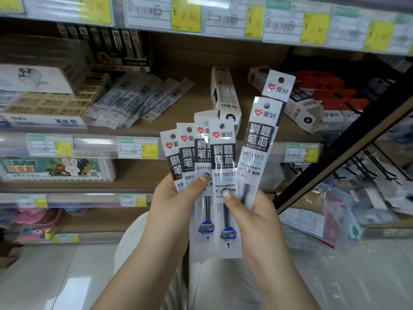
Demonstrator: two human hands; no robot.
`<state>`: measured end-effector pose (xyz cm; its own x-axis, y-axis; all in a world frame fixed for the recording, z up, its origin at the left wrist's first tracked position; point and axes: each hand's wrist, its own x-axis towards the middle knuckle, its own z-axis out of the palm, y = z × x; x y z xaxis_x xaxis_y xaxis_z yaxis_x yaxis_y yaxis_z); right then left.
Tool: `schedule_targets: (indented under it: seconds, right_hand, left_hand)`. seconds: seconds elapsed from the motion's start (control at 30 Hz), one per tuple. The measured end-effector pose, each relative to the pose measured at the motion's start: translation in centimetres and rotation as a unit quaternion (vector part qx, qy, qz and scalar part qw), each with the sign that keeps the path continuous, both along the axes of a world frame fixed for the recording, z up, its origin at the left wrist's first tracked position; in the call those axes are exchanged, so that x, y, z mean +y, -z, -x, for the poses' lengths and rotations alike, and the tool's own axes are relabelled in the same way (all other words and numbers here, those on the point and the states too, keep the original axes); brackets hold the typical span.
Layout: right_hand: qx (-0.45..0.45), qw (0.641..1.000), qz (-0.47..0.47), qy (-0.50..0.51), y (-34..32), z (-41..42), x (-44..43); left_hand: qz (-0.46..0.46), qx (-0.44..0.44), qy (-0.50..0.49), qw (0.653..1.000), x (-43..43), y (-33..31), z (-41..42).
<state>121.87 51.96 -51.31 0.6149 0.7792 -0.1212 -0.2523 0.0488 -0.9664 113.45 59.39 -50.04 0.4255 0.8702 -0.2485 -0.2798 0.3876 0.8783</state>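
Brown wood-grain shelving (196, 95) is seen behind, edged with glossy price strips (138, 151) whose print is blurred. Loose packets (134, 99) are strewn on its board, their text unreadable. A slim white carton (223, 95) is partly hidden by a fan of flat, shiny plastic refill packets (223, 157), held up before the shelf. Their lower parts are covered by the left hand (174, 204) and right hand (259, 213), each closed around its share, thumbs pressed on the fronts.
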Motion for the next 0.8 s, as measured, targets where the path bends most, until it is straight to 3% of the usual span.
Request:
schedule_targets:
  seconds: [0.43,0.8]
  right_hand:
    - [0.065,0.998,-0.024,-0.009,0.2,0.3,0.0]
    - [0.051,0.998,0.013,0.013,-0.4,0.6,-0.1]
  left_hand:
    - [-0.042,0.018,-0.008,0.999,-1.2,0.1,0.0]
    - [-0.05,0.044,-0.021,0.998,-0.9,0.3,0.3]
